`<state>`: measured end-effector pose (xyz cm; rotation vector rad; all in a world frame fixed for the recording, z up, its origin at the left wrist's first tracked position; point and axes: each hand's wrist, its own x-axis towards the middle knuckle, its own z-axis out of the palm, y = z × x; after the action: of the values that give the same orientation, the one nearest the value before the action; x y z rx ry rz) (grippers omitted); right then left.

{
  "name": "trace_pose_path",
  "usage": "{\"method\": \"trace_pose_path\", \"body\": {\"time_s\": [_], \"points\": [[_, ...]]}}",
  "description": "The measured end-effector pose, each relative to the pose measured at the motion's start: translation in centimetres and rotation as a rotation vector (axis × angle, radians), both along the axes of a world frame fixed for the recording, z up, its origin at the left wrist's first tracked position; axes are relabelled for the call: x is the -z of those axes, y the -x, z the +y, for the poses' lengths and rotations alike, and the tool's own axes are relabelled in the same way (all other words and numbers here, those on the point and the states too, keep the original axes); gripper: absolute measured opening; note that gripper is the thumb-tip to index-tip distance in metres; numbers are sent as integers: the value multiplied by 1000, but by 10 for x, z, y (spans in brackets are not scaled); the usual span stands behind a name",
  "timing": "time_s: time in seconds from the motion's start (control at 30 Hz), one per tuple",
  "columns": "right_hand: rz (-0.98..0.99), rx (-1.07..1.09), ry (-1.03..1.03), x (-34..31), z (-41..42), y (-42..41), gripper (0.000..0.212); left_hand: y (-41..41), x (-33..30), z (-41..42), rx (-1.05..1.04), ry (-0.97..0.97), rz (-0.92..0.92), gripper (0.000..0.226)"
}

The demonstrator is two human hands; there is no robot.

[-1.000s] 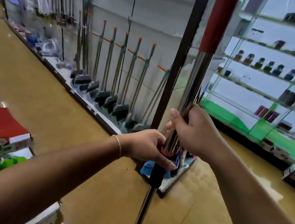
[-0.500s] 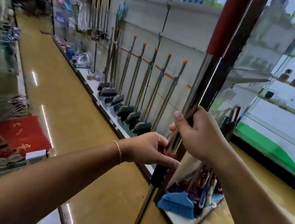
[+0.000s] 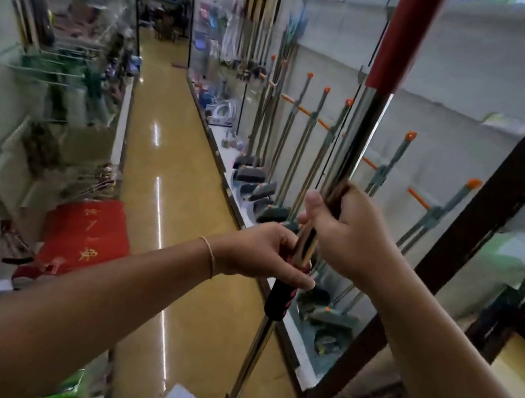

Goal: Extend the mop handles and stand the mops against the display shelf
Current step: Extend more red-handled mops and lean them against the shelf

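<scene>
Both hands (image 3: 310, 238) round mop handle (image 3: 356, 138), beside display shelf (image 3: 463, 93).

Even indoor light; ceiling-lamp streaks glare on glossy tan floor (image 3: 163, 203); motion blur left, wide-angle bending at edges.

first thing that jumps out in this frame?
The mop handle, chrome with a red grip on top, runs up the centre. The left hand grips its black collar; the right hand grips the tube just above. Behind, a row of mops leans against the shelf.
</scene>
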<state>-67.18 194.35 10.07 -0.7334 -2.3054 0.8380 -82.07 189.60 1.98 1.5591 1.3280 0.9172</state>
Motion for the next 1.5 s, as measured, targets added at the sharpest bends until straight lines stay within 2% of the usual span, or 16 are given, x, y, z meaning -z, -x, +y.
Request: {"method": "trace_pose_path", "body": {"time_s": [0.2, 0.33, 0.57, 0.73, 0.87, 0.97, 1.1, 1.27, 1.3, 1.4, 1.5], "points": [[45, -95, -35, 1, 51, 49, 12, 46, -1, 43, -137, 15, 35, 54], [42, -137, -52, 3, 85, 90, 11, 82, -3, 70, -220, 15, 31, 41], [36, -167, -6, 12, 152, 173, 10, 163, 6, 129, -248, 25, 55, 34], [2, -215, 36, 2, 198, 245, 12, 230, 0, 163, -267, 9, -24, 21], [39, -267, 74, -5, 218, 298, 14, 280, -14, 176, -306, -25, -76, 23], [45, -329, 63, -8, 227, 333, 19, 309, -14, 176, -340, -68, -139, 11], [34, -466, 49, -16, 236, 378, 13, 345, -10, 174, -493, -122, -162, 26], [-32, -649, 165, -28, 250, 435, 42, 383, -8, 170, -672, -165, -231, 32], [-25, -682, 190, -29, 252, 447, 43, 391, -9, 170, -707, -172, -234, 35], [74, -773, 267, -32, 259, 488, 32, 412, -12, 174, -802, -180, -231, 44], [187, -890, 339, -34, 264, 526, 25, 430, -15, 177, -932, -185, -210, 42]]}}
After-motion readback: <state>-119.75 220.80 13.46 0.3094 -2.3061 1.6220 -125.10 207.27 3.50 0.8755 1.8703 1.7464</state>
